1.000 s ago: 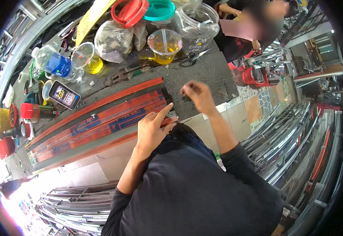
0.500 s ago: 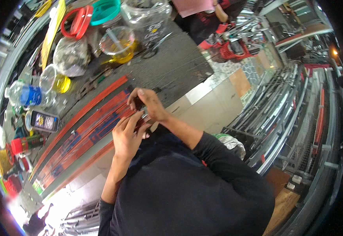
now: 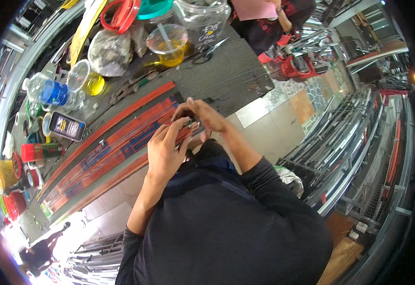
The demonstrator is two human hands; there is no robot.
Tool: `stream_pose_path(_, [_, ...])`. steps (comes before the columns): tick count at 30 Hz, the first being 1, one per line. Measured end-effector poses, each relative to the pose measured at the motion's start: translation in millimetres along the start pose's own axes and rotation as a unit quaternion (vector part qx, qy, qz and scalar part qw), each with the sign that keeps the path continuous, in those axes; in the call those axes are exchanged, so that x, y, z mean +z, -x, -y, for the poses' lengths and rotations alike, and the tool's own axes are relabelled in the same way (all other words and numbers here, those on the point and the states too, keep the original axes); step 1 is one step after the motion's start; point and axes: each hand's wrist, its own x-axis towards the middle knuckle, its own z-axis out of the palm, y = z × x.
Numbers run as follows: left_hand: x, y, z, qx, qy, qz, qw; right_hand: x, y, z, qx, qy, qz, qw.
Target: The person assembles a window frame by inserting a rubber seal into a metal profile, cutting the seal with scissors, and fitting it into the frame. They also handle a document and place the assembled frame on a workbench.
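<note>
Bottle (image 3: 49, 91) and lit phone (image 3: 67, 126) rest on the surface (image 3: 236, 71) | red-and-blue strips (image 3: 114, 154) slant across it | left hand (image 3: 165, 147) bends, thumb and fingers narrowly apart | small shiny piece (image 3: 194, 125) at its fingertips, near the strips' right end | right hand (image 3: 205, 115) curls beside it; cannot tell which hand grips

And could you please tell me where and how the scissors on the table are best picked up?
I'd take the scissors by the dark handle loops, reaching in from the near side: the loops face that way, while the blades point away to the right. A clear jar stands just behind, so the near side looks easier.
</note>
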Motion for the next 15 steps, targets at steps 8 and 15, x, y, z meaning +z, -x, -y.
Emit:
stream_pose_path(8, [-5,-3,-8,-0.009,0.019,-0.009,1.000,-35,-14,62,0.097,0.199,0.027,0.975])
stream_pose_path(15, [1,-6,-5,-0.040,-0.014,-0.011,0.999,-55,-21,109,-0.009,0.290,0.110,0.951])
